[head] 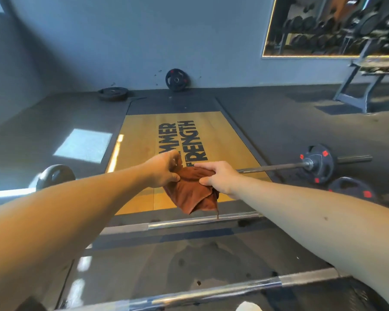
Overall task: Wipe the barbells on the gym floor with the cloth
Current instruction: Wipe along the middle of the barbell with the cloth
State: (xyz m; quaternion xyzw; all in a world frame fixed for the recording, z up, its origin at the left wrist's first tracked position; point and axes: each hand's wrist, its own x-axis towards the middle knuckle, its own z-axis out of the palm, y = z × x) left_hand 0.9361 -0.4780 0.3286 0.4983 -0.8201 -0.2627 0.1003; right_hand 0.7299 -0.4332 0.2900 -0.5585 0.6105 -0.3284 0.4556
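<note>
Rust cloth (190, 191), edges in left hand (162, 171), right hand (220, 178)

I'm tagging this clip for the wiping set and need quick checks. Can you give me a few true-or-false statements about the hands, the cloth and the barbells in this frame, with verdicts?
1. Both the left hand and the right hand grip the cloth. True.
2. The cloth lies spread flat on the floor. False: it hangs bunched from both hands.
3. A weight plate leans against the back wall. True.
4. The far barbell is bare at its right end. False: a black plate with red marks sits on it there.
</note>
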